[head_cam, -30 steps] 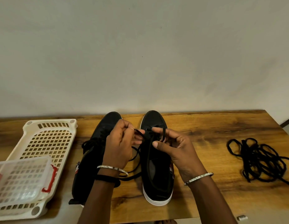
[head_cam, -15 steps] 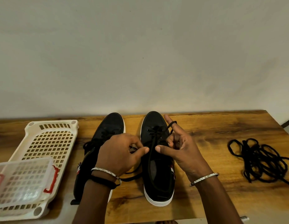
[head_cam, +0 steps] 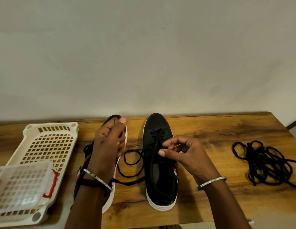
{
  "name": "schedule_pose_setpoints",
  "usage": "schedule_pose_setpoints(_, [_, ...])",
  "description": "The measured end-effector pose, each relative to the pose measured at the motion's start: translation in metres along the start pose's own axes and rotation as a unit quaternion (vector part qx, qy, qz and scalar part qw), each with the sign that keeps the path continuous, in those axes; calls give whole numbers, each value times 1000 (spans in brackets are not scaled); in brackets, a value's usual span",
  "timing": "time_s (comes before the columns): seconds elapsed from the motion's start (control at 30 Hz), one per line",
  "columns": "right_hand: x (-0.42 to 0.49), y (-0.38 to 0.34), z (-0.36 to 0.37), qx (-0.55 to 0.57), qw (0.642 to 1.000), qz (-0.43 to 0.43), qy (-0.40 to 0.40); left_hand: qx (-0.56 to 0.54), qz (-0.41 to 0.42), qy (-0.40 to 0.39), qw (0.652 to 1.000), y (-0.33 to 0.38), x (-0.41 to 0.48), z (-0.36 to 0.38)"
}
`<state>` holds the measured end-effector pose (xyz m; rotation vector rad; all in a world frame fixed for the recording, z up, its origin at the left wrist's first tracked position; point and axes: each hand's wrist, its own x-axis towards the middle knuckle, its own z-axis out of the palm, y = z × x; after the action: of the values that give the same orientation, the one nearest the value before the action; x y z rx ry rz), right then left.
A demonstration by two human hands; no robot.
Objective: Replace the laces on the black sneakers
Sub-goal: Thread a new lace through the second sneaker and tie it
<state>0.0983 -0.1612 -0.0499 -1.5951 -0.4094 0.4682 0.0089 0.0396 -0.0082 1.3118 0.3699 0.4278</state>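
2 black canvas sneakers with white soles stand side by side on the brown wooden table (head_cam: 210, 133). The left hand (head_cam: 109, 146), fingers curled, pinches a thin black lace (head_cam: 132, 164) above the left sneaker (head_cam: 111, 195). The right hand (head_cam: 182, 154) pinches that lace over the right sneaker (head_cam: 158, 126). A tangled pile of black laces (head_cam: 263, 162) lies well apart.

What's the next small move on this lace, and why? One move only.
Probably draw the left hand farther out to take up slack: it grips the lace, a loose loop of which lies on the table beside the sneaker, while the right hand pinches it at the eyelets.
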Motion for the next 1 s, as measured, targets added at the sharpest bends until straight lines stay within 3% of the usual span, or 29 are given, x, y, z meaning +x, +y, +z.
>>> schedule_pose_setpoints(0.07, [0, 1, -2, -6, 1000, 9, 10, 179, 60, -3, 982, -8, 2, -3])
schedule_pose_setpoints(0.17, [0, 0, -2, -10, 1000, 25, 16, 401, 137, -66, 903, -20, 2, -7])
schedule_pose_setpoints(0.23, [0, -2, -2, -20, 999, 32, 11, 494, 136, -110, 851, -27, 1, -8])
schedule_pose_setpoints(0.3, [0, -2, -2, -24, 999, 34, 3, 536, 131, -111, 826, -29, 1, -7])
schedule_pose_setpoints(0.37, [-1, -2, -2, -23, 999, 36, 1, 515, 134, -109, 840, -32, 2, -6])
schedule_pose_setpoints(0.5, [-1, -2, -1, -28, 999, 42, 0, 381, 87, -107, 914, -30, 3, 1])
schedule_pose_setpoints(0.67, [-1, -1, -1, -29, 999, 44, 2, 327, 19, -78, 942, -33, 1, 13])
schedule_pose_setpoints(0.9, [-1, 1, -1, -42, 998, 39, 6, 440, -78, -132, 885, -31, -4, 17])
schedule_pose_setpoints(1.0, [-1, 2, -3, -32, 999, 36, 3, 471, -74, -112, 872, -33, -4, 14])
